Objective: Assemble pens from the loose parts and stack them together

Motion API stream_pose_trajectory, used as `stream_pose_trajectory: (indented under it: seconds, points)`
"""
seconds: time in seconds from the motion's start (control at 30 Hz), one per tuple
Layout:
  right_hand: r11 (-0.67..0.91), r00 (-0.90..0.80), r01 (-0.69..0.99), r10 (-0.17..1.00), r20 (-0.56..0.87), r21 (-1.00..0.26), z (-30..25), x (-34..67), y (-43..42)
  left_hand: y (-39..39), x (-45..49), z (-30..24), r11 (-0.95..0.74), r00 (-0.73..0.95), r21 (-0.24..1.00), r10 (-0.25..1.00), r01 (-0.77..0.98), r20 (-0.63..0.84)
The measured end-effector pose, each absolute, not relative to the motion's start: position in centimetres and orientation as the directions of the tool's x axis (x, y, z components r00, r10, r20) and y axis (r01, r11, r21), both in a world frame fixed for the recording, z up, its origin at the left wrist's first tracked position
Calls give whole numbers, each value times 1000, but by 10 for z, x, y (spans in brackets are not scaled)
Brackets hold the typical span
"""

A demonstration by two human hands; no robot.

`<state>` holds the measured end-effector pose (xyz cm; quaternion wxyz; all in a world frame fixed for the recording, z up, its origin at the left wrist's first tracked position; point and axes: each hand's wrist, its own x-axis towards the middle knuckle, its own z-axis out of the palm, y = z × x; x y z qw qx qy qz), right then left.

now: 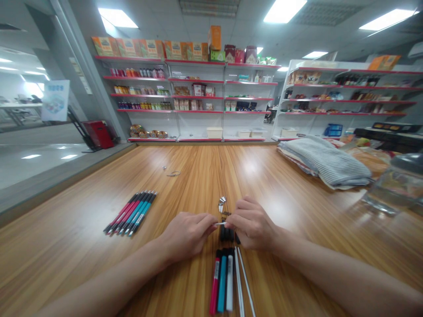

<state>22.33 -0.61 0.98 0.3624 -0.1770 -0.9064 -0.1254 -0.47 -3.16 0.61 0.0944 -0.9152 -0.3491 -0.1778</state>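
A thin white pen refill (220,223) spans the small gap between my hands above the table's middle. My left hand (189,232) pinches one end with fingers closed. At the other end, my right hand (254,225) has its fingertips closed on it too. Below them lie several black pen parts (226,234), partly covered by my right hand. Small silver pen tips (222,200) sit just beyond. Nearer to me are a pink pen barrel (214,284), a blue barrel (222,281), a white barrel (230,281) and more white refills (245,281).
Several assembled pink and blue pens (131,213) lie in a row at left. A small loop (173,173) rests farther back. Folded striped cloth (325,160) and a clear container (390,185) stand at right. Stocked shelves (198,97) line the back.
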Motion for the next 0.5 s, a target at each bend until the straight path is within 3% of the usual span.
stream_pose_trajectory:
  seconds: [0.17, 0.5]
  points:
    - [895, -689, 428, 233, 686, 126, 11, 224, -7, -31, -6, 8, -725, 706, -105, 611, 681, 359]
    - [893, -688, 438, 259, 679, 104, 6, 225, -5, -31, -5, 7, -716, 691, -92, 622, 692, 368]
